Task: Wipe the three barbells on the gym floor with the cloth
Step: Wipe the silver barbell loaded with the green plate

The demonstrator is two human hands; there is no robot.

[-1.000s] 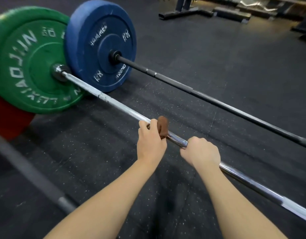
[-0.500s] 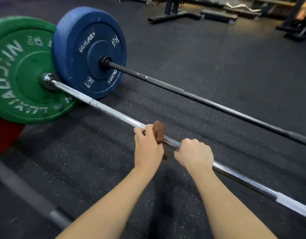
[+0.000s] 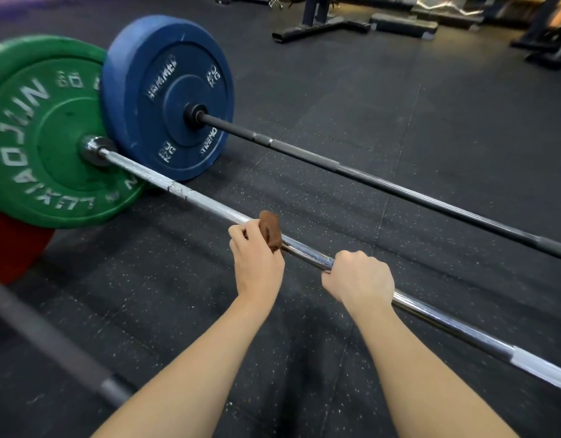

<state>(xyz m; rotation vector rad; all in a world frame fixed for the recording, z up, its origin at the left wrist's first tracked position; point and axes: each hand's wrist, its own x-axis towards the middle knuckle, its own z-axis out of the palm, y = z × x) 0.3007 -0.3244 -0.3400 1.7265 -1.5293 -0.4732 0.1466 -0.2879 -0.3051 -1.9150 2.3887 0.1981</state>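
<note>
Three barbells lie side by side on the black rubber floor. The middle one is a chrome bar (image 3: 197, 197) with a green plate (image 3: 42, 134). My left hand (image 3: 257, 263) grips a brown cloth (image 3: 269, 229) wrapped over this bar. Just to the right, my right hand (image 3: 358, 279) is curled round the same bar. Beyond it lies a black bar (image 3: 383, 184) with a blue plate (image 3: 165, 96). The nearest bar (image 3: 54, 346) is grey and blurred at lower left, with a red plate (image 3: 10, 248) partly cut off by the frame.
Black equipment bases (image 3: 320, 25) and a rack foot (image 3: 544, 42) stand at the far back. Open speckled floor (image 3: 462, 105) stretches to the right of the black bar.
Both hands keep their grip on the chrome bar. The view has shifted, so the plates sit further right and lower in frame. The cloth looks slightly nearer the green plate.
</note>
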